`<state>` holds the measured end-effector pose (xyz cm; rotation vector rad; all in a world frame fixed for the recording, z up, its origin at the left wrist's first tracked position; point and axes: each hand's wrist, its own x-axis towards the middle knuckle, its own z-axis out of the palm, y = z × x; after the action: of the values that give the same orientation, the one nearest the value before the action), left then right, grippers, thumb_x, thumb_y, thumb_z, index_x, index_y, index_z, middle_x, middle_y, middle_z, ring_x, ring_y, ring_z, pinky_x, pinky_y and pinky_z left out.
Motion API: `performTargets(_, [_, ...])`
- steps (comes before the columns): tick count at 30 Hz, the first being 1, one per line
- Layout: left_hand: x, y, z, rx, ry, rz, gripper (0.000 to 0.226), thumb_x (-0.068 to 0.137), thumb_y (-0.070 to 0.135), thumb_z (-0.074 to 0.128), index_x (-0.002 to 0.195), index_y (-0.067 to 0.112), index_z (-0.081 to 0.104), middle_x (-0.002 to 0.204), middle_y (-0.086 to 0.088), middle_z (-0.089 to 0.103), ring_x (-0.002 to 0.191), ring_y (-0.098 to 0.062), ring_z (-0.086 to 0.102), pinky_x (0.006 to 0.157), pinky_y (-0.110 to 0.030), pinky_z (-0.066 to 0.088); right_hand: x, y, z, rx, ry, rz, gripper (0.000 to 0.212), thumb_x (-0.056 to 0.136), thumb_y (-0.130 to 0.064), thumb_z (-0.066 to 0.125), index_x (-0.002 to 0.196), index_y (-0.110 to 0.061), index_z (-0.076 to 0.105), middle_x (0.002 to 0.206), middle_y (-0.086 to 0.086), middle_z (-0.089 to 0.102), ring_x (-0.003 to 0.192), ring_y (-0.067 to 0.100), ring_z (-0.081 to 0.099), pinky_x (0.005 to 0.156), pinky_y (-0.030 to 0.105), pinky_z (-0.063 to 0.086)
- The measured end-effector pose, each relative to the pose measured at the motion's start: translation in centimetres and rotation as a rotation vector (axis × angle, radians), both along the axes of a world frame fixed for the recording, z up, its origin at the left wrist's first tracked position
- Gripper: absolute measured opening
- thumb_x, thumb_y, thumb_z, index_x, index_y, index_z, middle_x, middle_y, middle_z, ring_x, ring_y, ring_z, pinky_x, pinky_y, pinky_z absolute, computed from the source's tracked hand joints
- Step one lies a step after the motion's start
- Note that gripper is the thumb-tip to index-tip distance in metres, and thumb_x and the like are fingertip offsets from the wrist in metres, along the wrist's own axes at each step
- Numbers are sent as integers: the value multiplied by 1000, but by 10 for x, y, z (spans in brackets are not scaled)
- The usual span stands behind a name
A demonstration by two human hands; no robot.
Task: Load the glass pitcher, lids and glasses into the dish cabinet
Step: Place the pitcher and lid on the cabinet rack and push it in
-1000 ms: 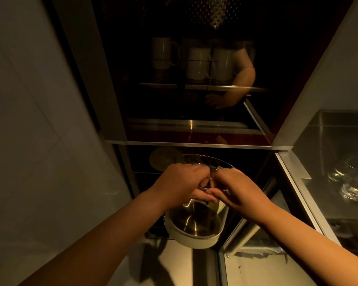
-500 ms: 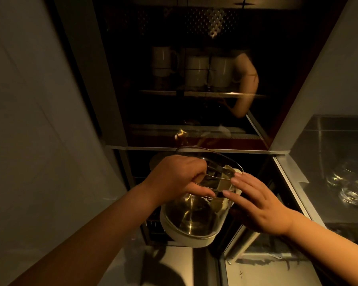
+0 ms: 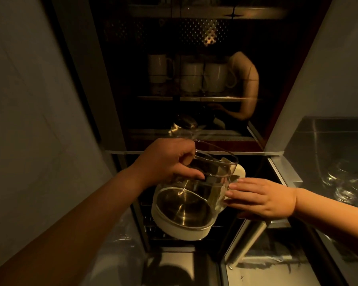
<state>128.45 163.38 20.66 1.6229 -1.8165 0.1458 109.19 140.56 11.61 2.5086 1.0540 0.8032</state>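
Right hand (image 3: 262, 200) released pitcher (image 3: 186, 205) (unlabelled).

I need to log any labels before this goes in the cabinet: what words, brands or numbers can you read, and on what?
None readable.
Pitcher, gripped at its rim by the left hand, the right hand touching its side: no print shows on the glass or the cream base.
Mugs behind the cabinet's dark glass door: plain, no marks seen.
Glasses at right: blurred, nothing legible.
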Motion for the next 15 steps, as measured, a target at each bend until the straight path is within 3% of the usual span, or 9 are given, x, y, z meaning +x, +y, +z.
performTargets(5, [7, 1, 15, -18, 126, -2, 34, 64, 56, 65, 63, 34, 38, 58, 10, 46, 59, -10, 49, 55, -10, 40, 1, -6, 11, -67, 22, -38, 57, 89, -33, 61, 136, -8, 39, 140, 10, 42, 134, 21, 35, 112, 37, 29])
performTargets(11, [5, -1, 27, -31, 146, -38, 33, 64, 53, 67, 63, 35, 39, 59, 9, 47, 58, -9, 48, 54, -11, 41, 9, -4, 22, -173, 20, -15, 21, 93, -19, 53, 112, -14, 59, 115, 8, 64, 112, 20, 51, 111, 35, 30])
performTargets(15, [6, -1, 29, -40, 176, -21, 35, 62, 55, 65, 62, 31, 41, 58, 5, 49, 58, -19, 49, 55, -15, 41, 8, -1, 24, -254, 112, -70, 19, 90, -21, 54, 100, -22, 71, 106, 0, 68, 104, 17, 56, 102, 31, 35])
